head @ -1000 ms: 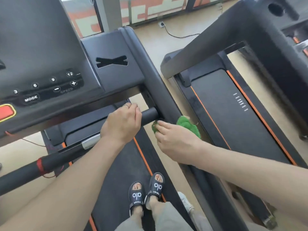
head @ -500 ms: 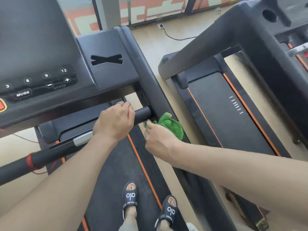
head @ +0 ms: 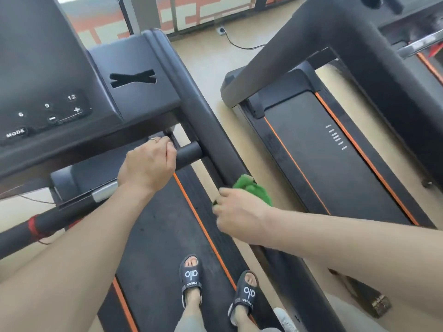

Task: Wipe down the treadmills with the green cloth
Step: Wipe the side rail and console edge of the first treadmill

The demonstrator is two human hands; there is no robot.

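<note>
At far left, the console [head: 45, 109] of the near treadmill [head: 167, 226] showed its speed buttons and the word MODE, with the front crossbar [head: 188, 153] running below it from lower left to upper right. My left hand [head: 147, 164] was wrapped round that crossbar, fingers curled over the top and a ring visible on one of them — a bracing hold, as I judged it, not a wiping one. I stood on the belt in black slides [head: 191, 280], toes toward the console.

Right of the crossbar's end, the side handrail [head: 203, 116] slanted from upper left down to lower right; this was the long axis of the part under work. My right hand [head: 239, 212] pressed the green cloth [head: 253, 189] against that rail, below the joint where crossbar meets rail. The cloth was bunched, not spread — its bulk stuck out beyond my knuckles toward the neighbouring machine, and a scrap showed dark green under my fingertips. My fingers were curled onto it; how far they closed beneath I could not tell.

The step in hand, by my reading, was wiping this handrail. The next move called for sliding the cloth along the rail's slant toward me, keeping pressure on and the wad from slipping off the rounded edge.

Farther right, across a strip of floor [head: 215, 56], the second treadmill [head: 323, 152] lay parallel, presumably yet to be wiped.
</note>
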